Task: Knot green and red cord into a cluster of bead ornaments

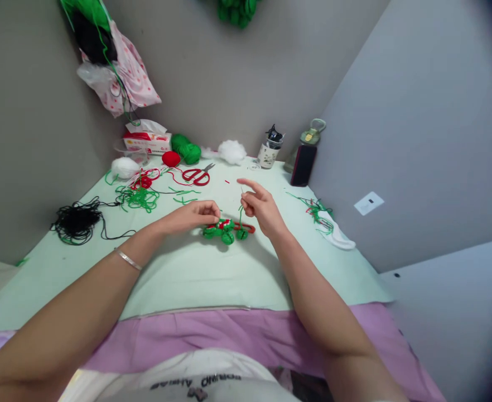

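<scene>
A small green and red crocheted piece (pixel 224 230) lies on the pale green table cover (pixel 196 273) in the middle. My left hand (pixel 196 215) is curled, its fingertips pinched just above the piece's left end. My right hand (pixel 259 204) hovers to the right and slightly above, thumb and fingers pinching a thin needle with green yarn (pixel 240 215) running down to the piece; its index finger points left.
Red scissors (pixel 198 175), red and green yarn balls (pixel 185 149), loose green yarn (pixel 137 198), a black yarn tangle (pixel 76 221), white stuffing (pixel 232 151), a tissue box (pixel 146 142), a cup (pixel 268 153), a dark box (pixel 303 165), yarn scraps (pixel 319 215).
</scene>
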`<action>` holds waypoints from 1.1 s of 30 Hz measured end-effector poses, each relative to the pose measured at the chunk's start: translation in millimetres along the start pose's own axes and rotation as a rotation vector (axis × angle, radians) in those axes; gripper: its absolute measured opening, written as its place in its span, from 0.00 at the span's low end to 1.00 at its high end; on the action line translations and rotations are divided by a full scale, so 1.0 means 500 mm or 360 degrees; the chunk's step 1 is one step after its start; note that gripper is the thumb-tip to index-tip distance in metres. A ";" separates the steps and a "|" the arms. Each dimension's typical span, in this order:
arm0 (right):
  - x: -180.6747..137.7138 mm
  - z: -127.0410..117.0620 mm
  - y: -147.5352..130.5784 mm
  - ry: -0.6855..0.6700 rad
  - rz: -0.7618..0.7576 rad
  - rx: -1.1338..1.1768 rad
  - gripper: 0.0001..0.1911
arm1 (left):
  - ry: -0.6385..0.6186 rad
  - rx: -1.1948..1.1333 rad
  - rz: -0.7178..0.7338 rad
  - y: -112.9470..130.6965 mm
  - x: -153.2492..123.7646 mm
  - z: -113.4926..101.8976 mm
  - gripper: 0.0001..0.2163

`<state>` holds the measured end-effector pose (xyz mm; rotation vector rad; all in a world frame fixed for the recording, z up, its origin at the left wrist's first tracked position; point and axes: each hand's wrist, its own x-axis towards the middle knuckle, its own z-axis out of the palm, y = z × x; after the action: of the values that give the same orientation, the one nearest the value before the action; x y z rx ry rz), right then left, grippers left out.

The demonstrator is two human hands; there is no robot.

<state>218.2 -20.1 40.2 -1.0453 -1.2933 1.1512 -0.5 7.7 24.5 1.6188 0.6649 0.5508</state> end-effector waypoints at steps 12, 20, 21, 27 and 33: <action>-0.015 0.022 0.016 -0.0122 -0.0478 -0.0992 0.06 | 0.0358 -0.0451 -0.0052 0.018 -0.001 0.006 0.13; -0.013 0.018 0.010 -0.0004 -0.0422 -0.0548 0.12 | 0.0241 -0.0315 -0.0078 0.019 -0.003 0.007 0.15; -0.014 0.019 0.008 -0.0036 -0.0376 -0.0455 0.13 | 0.0226 -0.0311 -0.0056 0.019 -0.003 0.007 0.15; -0.016 0.023 -0.004 -0.0042 -0.0187 -0.0013 0.14 | 0.0238 -0.0355 0.0008 0.017 -0.001 0.010 0.16; -0.016 0.024 -0.006 -0.0039 -0.0098 0.0053 0.10 | 0.0321 -0.0390 0.0057 0.016 0.000 0.013 0.17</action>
<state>206.6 -29.2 42.5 -0.9638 -1.3122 1.1384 5.1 2.3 31.2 1.3589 0.6890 0.7978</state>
